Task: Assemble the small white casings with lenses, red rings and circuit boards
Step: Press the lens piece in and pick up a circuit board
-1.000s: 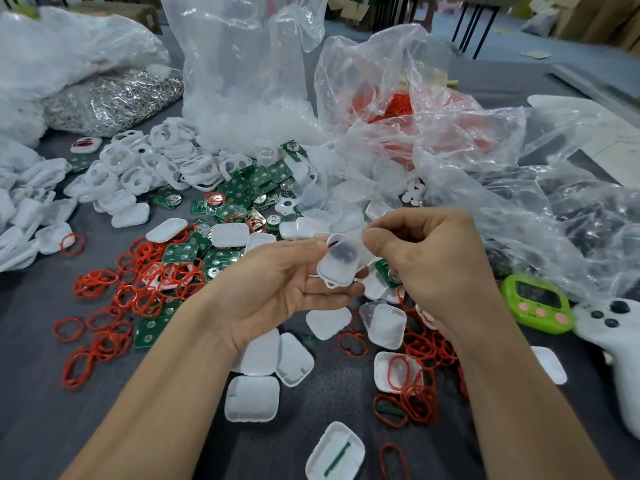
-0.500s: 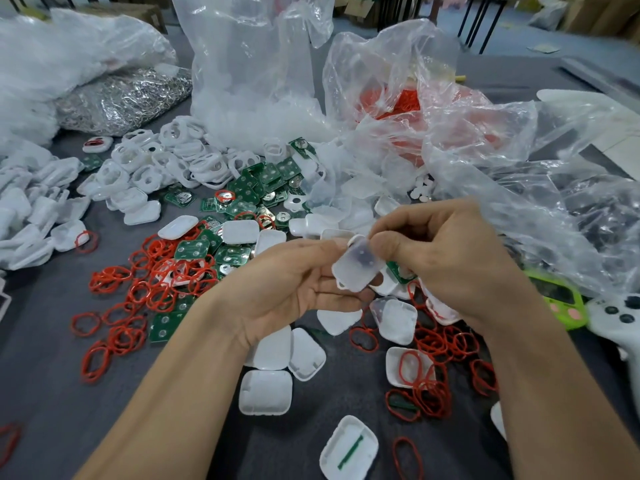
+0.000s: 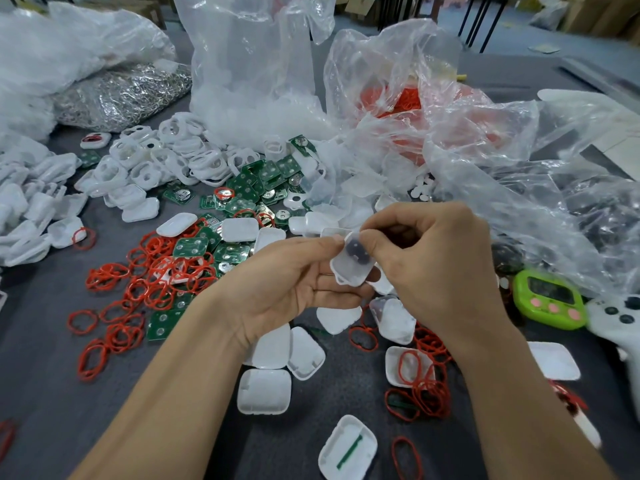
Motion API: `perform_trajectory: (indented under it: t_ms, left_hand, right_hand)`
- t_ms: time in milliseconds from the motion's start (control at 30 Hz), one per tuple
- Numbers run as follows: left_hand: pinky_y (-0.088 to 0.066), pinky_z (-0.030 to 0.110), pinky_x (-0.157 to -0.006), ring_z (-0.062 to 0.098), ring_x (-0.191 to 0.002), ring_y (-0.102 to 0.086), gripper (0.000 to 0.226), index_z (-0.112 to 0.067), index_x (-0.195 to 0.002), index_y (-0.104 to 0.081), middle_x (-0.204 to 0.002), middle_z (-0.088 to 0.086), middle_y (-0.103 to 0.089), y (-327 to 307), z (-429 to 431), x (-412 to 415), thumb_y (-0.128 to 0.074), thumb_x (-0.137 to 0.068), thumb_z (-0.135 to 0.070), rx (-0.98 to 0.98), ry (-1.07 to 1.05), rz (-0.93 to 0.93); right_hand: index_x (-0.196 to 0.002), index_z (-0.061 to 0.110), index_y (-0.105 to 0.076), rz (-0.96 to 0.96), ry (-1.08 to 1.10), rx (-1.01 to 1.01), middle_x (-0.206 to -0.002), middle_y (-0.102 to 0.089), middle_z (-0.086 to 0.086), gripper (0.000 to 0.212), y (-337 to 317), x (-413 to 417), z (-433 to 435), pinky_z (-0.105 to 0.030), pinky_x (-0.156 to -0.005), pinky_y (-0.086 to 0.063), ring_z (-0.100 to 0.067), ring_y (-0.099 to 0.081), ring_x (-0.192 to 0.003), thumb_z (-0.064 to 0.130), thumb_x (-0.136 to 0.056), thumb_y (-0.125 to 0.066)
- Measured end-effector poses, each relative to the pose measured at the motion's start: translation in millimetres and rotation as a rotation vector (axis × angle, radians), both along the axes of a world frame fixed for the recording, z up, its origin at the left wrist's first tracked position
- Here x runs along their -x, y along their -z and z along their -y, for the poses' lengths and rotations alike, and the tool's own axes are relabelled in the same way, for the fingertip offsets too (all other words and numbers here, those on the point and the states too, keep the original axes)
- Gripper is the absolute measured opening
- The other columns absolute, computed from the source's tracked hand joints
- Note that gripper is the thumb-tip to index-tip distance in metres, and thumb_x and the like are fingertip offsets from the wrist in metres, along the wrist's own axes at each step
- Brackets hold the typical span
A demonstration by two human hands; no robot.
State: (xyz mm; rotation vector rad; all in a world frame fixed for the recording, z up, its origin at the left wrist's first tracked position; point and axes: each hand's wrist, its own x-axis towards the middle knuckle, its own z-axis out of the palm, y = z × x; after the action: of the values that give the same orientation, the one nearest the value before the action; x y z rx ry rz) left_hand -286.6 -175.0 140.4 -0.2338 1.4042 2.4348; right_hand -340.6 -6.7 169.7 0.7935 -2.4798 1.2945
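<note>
Both hands hold one small white casing point(image 3: 353, 263) above the grey table; a dark round shape shows through its translucent wall. My left hand point(image 3: 294, 275) grips it from the left, thumb at its upper edge and fingers under it. My right hand point(image 3: 436, 265) pinches its top right corner with thumb and curled fingers. Loose red rings point(image 3: 138, 282) lie in a heap to the left, green circuit boards point(image 3: 256, 188) behind them, and more white casings point(image 3: 265, 391) below my hands.
Clear plastic bags point(image 3: 433, 126) of parts crowd the back and right. A bag of metal pieces point(image 3: 117, 95) sits at back left, white ring frames point(image 3: 166, 164) in front of it. A green timer point(image 3: 549, 299) and white controller point(image 3: 620, 323) lie at the right.
The casing has turned in my hands, and a dark round shape now shows through it. Both hands stay close together at the centre; the camera view has shifted slightly.
</note>
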Motion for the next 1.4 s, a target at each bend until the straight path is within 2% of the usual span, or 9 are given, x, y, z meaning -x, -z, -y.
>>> perform_trajectory:
  t_ms: [200, 400, 500, 633, 800, 933, 1100, 1233, 1400]
  left_hand:
    - [-0.061, 0.028, -0.067, 0.026, -0.083, -0.077, 0.03, -0.012, -0.097, -0.082, -0.096, 0.017, -0.077, 0.2, -0.5, 0.0, -0.057, -0.091, -0.027, 0.001, 0.01, -0.014]
    - [-0.062, 0.03, -0.07, 0.027, -0.086, -0.078, 0.029, -0.011, -0.105, -0.08, -0.099, 0.018, -0.077, 1.6, -0.1, 0.7, -0.06, -0.093, -0.026, -0.033, 0.003, -0.015]
    - [-0.062, 0.031, -0.07, 0.031, -0.089, -0.077, 0.031, -0.008, -0.112, -0.078, -0.104, 0.021, -0.076, 2.2, 0.0, 1.2, -0.059, -0.093, -0.023, -0.047, -0.007, -0.008]
    - [-0.063, 0.033, -0.074, 0.031, -0.096, -0.076, 0.044, 0.001, -0.13, -0.065, -0.121, 0.026, -0.071, 1.3, 1.9, 1.9, -0.055, -0.095, -0.024, -0.064, -0.011, -0.012]
    - [-0.062, 0.034, -0.078, 0.031, -0.102, -0.075, 0.046, 0.0, -0.134, -0.062, -0.125, 0.025, -0.07, 0.7, 1.9, 2.2, -0.053, -0.095, -0.025, -0.053, -0.025, -0.001]
    - [-0.063, 0.035, -0.075, 0.031, -0.101, -0.075, 0.047, 0.0, -0.133, -0.063, -0.124, 0.025, -0.07, 1.0, 2.4, 2.1, -0.054, -0.093, -0.023, -0.067, -0.036, 0.012]
    - [-0.063, 0.034, -0.074, 0.032, -0.102, -0.075, 0.048, 0.002, -0.132, -0.062, -0.122, 0.023, -0.071, 3.4, 3.2, 2.7, -0.055, -0.091, -0.022, -0.09, -0.063, 0.022]
    - [-0.063, 0.034, -0.077, 0.029, -0.099, -0.076, 0.046, 0.003, -0.129, -0.062, -0.12, 0.022, -0.072, 4.3, 5.4, 3.5, -0.055, -0.091, -0.021, -0.136, -0.102, 0.015]
    - [-0.063, 0.034, -0.076, 0.028, -0.095, -0.076, 0.044, 0.005, -0.126, -0.063, -0.119, 0.022, -0.072, 3.1, 7.6, 4.4, -0.052, -0.094, -0.022, -0.202, -0.146, 0.022]
  right_hand:
    - [-0.076, 0.027, -0.081, -0.004, 0.013, -0.007, -0.065, -0.071, 0.017, 0.007, 3.9, -2.1, 3.3, -0.024, -0.06, -0.056, -0.002, -0.069, -0.064, 0.023, -0.079, -0.086]
    - [-0.068, 0.029, -0.075, 0.007, 0.077, -0.016, -0.056, -0.064, 0.015, 0.017, 11.0, 0.7, 6.5, -0.021, -0.055, -0.052, -0.005, -0.064, -0.06, 0.027, -0.074, -0.091]
    - [-0.075, 0.032, -0.075, 0.138, 0.082, 0.013, -0.067, -0.068, 0.016, 0.016, 15.0, 7.1, 4.6, -0.018, -0.054, -0.051, -0.004, -0.064, -0.059, 0.032, -0.073, -0.091]
    - [-0.083, 0.029, -0.081, 0.435, 0.07, 0.304, -0.069, -0.073, 0.01, 0.003, 19.0, 17.1, -2.3, -0.027, -0.06, -0.049, -0.004, -0.062, -0.056, 0.027, -0.081, -0.081]
    - [-0.083, 0.031, -0.081, 0.486, 0.092, 0.331, -0.07, -0.074, 0.008, 0.01, 21.7, 17.6, -5.3, -0.028, -0.061, -0.046, -0.002, -0.059, -0.055, 0.029, -0.079, -0.072]
    - [-0.08, 0.033, -0.08, 0.407, 0.133, 0.248, -0.068, -0.073, 0.013, 0.014, 25.3, 15.8, -4.5, -0.028, -0.059, -0.048, -0.003, -0.059, -0.053, 0.023, -0.085, -0.073]
    - [-0.085, 0.033, -0.079, 0.184, 0.317, -0.012, -0.063, -0.067, 0.017, 0.016, 21.2, 19.1, -15.5, -0.007, -0.057, -0.045, 0.003, -0.063, -0.061, 0.019, -0.089, -0.072]
    - [-0.098, 0.031, -0.08, 0.201, 0.285, -0.352, -0.099, -0.073, 0.005, 0.013, 16.4, 21.0, -26.4, -0.037, -0.095, -0.051, -0.021, -0.061, -0.108, 0.032, -0.086, -0.075]
    - [-0.097, 0.032, -0.079, 0.202, 0.242, -0.512, -0.111, -0.069, 0.004, 0.014, 11.8, 20.2, -26.6, -0.039, -0.101, -0.044, -0.021, -0.058, -0.11, 0.039, -0.085, -0.077]
